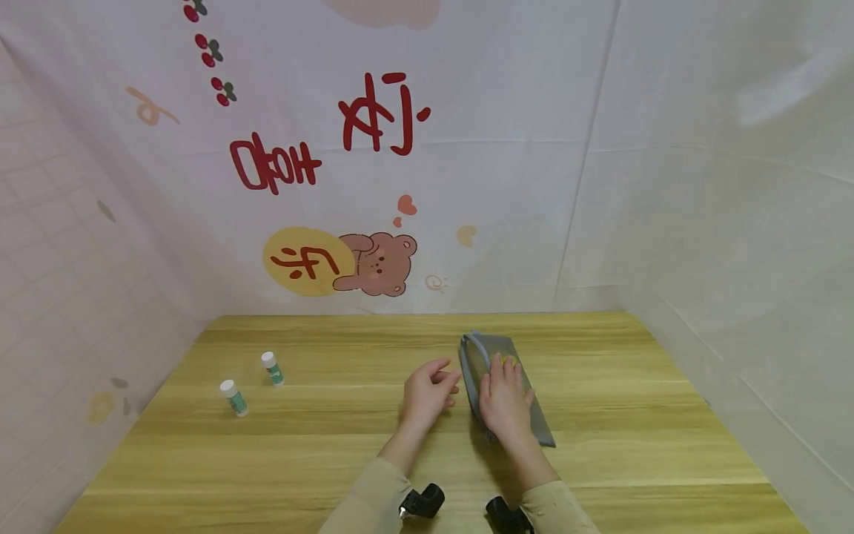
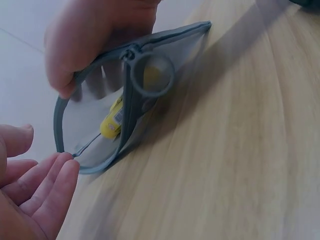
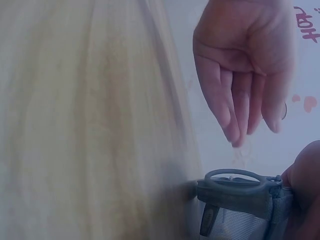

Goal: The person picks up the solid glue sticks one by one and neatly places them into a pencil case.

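A grey mesh zip pouch lies on the table with its zipped mouth gaping toward the left. Through that mouth, the left wrist view shows a yellow object with a white label; its kind is unclear. My right hand grips the pouch, its back facing up, and some fingers show through the mesh. Just left of the mouth hovers my left hand, fingers loosely bent and holding nothing. In the right wrist view the left hand hangs apart from the pouch's zipped edge.
Two small green-and-white tubes with white caps, like glue sticks, stand on the left of the table: a nearer one and a farther one. A printed white cloth hangs behind the wooden table. Black devices sit at both wrists.
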The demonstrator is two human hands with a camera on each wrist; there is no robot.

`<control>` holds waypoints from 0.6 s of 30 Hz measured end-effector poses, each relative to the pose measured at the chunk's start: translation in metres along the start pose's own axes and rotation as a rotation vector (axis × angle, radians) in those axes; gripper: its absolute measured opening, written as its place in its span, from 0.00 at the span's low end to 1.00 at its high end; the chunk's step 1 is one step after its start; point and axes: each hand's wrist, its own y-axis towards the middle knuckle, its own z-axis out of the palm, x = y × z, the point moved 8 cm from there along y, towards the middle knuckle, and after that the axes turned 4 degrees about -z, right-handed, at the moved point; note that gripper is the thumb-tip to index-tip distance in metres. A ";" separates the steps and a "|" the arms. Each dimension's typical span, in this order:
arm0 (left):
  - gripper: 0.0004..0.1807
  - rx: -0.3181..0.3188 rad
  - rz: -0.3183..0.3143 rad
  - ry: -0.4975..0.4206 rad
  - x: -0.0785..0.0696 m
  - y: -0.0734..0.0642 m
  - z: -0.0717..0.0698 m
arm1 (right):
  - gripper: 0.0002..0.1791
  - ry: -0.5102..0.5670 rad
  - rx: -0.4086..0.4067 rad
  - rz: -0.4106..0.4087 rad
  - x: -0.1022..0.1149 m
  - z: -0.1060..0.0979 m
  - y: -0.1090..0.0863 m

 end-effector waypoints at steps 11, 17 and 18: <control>0.21 -0.095 0.025 0.053 0.003 0.002 -0.034 | 0.28 0.017 0.019 0.004 -0.002 0.001 0.000; 0.22 -0.124 0.046 0.091 0.001 0.003 -0.050 | 0.27 0.017 0.012 0.007 -0.002 0.002 0.001; 0.22 -0.127 0.051 0.095 0.001 0.003 -0.053 | 0.27 0.017 0.010 0.007 -0.002 0.002 0.001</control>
